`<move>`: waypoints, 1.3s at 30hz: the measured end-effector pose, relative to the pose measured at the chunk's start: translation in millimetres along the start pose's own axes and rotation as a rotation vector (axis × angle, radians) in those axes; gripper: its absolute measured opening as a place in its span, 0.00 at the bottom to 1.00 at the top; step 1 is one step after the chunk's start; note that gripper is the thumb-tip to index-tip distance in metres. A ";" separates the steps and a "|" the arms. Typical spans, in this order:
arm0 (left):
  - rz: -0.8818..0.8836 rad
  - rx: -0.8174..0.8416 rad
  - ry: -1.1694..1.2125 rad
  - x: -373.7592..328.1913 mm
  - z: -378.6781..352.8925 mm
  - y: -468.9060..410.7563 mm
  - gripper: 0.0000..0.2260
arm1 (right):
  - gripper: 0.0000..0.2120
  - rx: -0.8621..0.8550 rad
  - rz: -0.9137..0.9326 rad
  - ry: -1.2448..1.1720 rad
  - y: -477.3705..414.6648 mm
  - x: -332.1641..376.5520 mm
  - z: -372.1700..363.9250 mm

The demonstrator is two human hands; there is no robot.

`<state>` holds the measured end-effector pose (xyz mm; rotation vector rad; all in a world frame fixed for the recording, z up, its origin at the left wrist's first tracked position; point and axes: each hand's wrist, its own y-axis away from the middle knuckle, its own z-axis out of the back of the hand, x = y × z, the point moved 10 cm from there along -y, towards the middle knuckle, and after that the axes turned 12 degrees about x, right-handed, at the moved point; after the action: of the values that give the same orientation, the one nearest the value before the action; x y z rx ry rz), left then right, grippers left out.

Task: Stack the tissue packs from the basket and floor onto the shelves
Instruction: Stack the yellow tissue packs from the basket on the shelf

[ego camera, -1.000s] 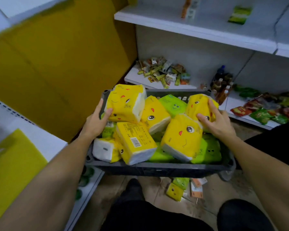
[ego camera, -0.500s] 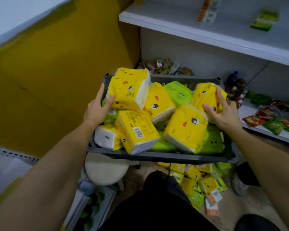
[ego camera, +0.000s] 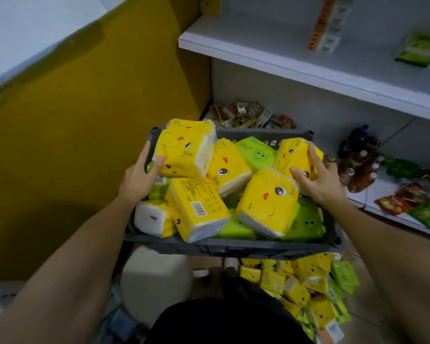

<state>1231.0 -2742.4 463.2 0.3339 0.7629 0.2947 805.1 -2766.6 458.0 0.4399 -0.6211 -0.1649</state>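
A dark grey basket (ego camera: pixel 233 248) is up in front of me, piled with several yellow and green tissue packs. My left hand (ego camera: pixel 137 180) grips its left rim, the thumb pressing on a yellow pack (ego camera: pixel 184 155) at the top left. Over the right rim lies my right hand (ego camera: pixel 318 180), its fingers spread on another yellow pack (ego camera: pixel 291 152) and its thumb touching the middle pack (ego camera: pixel 266 202). More tissue packs (ego camera: pixel 305 286) are heaped on the floor below the basket. A white shelf (ego camera: pixel 296 68) runs across the upper right.
The lower shelf holds snack packets (ego camera: pixel 248 115), bottles (ego camera: pixel 358 160) and red and green bags (ego camera: pixel 417 209). A yellow panel (ego camera: pixel 85 135) fills the left. A white round stool (ego camera: pixel 157 284) stands under the basket, by my dark-trousered legs.
The basket and both hands have risen, and the view has pulled up and back. The stool and the heap of packs on the floor have come into sight below.
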 end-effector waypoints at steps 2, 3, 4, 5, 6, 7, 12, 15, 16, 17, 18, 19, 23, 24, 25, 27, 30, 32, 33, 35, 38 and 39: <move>0.026 0.001 0.013 -6.7 2.8 -32.5 0.30 | 0.36 0.007 -0.002 -0.015 -31.1 4.1 7.9; 0.021 0.003 0.017 -8.2 3.1 -37.6 0.30 | 0.36 0.007 -0.001 -0.015 -35.1 5.1 9.1; 0.010 0.003 0.022 -13.0 3.7 -46.9 0.30 | 0.36 0.005 -0.001 -0.018 -42.9 6.9 12.2; 0.004 0.006 0.023 -18.1 4.8 -60.4 0.31 | 0.36 0.004 -0.007 -0.032 -53.3 7.4 14.9; -0.005 0.012 0.023 -23.9 6.7 -72.8 0.32 | 0.36 0.001 -0.014 -0.046 -61.1 7.3 17.2; -0.016 0.016 0.027 -30.6 8.8 -83.6 0.32 | 0.37 -0.003 -0.013 -0.056 -67.4 8.0 19.2; -0.094 0.018 -0.019 -69.6 15.7 -130.6 0.29 | 0.38 -0.009 -0.042 -0.127 -101.8 7.0 33.2; -0.130 0.035 -0.043 -76.2 11.6 -163.6 0.29 | 0.38 -0.021 -0.061 -0.131 -119.8 3.3 35.9; -0.139 0.052 -0.048 -75.8 8.1 -176.1 0.30 | 0.38 -0.021 -0.073 -0.137 -126.9 1.9 35.7; -0.145 0.072 -0.052 -74.8 4.2 -189.2 0.30 | 0.38 -0.017 -0.086 -0.149 -134.4 0.3 34.4; -0.146 0.095 -0.051 -73.2 0.2 -202.5 0.31 | 0.39 -0.015 -0.097 -0.160 -142.1 -0.8 32.1; -0.143 0.117 -0.045 -71.5 -4.1 -214.9 0.32 | 0.39 -0.012 -0.107 -0.169 -149.7 -1.9 28.6; -0.149 0.192 -0.031 -59.3 -19.0 -259.8 0.31 | 0.38 0.002 -0.162 -0.194 -177.8 -7.0 11.7; -0.151 0.211 -0.021 -55.7 -21.5 -272.1 0.33 | 0.38 0.001 -0.172 -0.207 -183.7 -5.9 6.6; -0.149 0.228 -0.011 -51.6 -23.5 -285.7 0.33 | 0.38 0.000 -0.177 -0.221 -190.0 -3.8 0.0; -0.162 0.279 -0.016 -41.3 -32.1 -320.2 0.32 | 0.37 -0.034 -0.209 -0.241 -206.7 -2.3 -13.0; -0.179 0.336 -0.045 -23.5 -45.4 -351.5 0.32 | 0.39 -0.052 -0.268 -0.215 -222.3 -6.6 -37.9; -0.183 0.361 -0.054 -5.6 -54.9 -380.4 0.36 | 0.42 -0.052 -0.314 -0.252 -242.4 -18.1 -64.4; -0.182 0.368 -0.072 4.4 -61.8 -396.9 0.38 | 0.43 -0.048 -0.321 -0.277 -253.2 -23.7 -80.2; -0.155 0.394 -0.104 23.8 -85.2 -429.4 0.36 | 0.43 -0.050 -0.332 -0.325 -276.5 -38.5 -108.8; -0.133 0.379 -0.119 53.7 -120.0 -467.9 0.31 | 0.44 -0.025 -0.346 -0.329 -316.7 -63.4 -152.5; -0.140 0.379 -0.111 63.0 -132.4 -479.1 0.31 | 0.44 -0.032 -0.340 -0.331 -329.1 -72.1 -165.6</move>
<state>1246.1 -3128.5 144.2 0.6455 0.7274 -0.0031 839.4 -2983.4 153.5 0.4902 -0.8638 -0.5791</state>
